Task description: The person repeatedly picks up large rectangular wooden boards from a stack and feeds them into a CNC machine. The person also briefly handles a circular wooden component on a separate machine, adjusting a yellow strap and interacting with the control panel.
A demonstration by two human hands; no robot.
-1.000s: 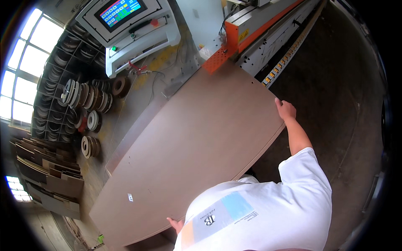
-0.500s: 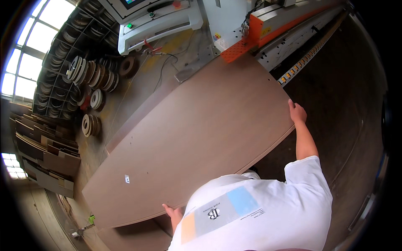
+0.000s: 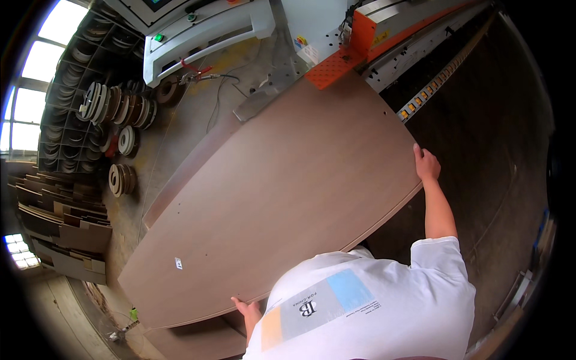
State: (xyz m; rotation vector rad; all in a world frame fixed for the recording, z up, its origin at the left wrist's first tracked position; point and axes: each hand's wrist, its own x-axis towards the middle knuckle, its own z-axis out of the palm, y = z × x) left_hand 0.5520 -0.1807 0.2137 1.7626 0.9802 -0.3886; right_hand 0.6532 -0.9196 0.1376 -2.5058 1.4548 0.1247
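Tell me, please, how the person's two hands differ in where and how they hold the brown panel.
The right hand grips the brown panel at its far right corner, arm stretched out; the left hand holds the near edge, close to the body, mostly hidden by the shirt. Both are bare and grip the same panel's rim.

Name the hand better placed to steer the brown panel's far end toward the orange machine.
Right, probably. The right hand grips the brown panel at the edge nearer the orange machine. The left hand holds the opposite end, farthest from it.

The large brown wood-grain panel (image 3: 282, 204) now sits closer to the orange-edged machine (image 3: 348, 48). Both hands seem to keep their grip.
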